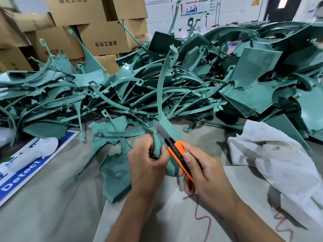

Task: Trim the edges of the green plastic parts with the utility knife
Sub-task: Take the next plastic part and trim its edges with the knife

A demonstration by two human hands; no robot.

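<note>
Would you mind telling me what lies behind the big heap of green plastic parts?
Behind the heap of green plastic parts stand stacked brown cardboard boxes at left and a white wall with a poster. The heap covers the boxes' lower portions.

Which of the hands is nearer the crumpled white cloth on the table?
Right. The right hand, gripping the utility knife, sits just left of the white cloth. The left hand, holding the green part, lies farther left, beyond the knife.

Parts pile (174,84) across table (52,215) rear, boxes (97,37) behind left, cloth (279,163) right, sign (26,168) left.
</note>
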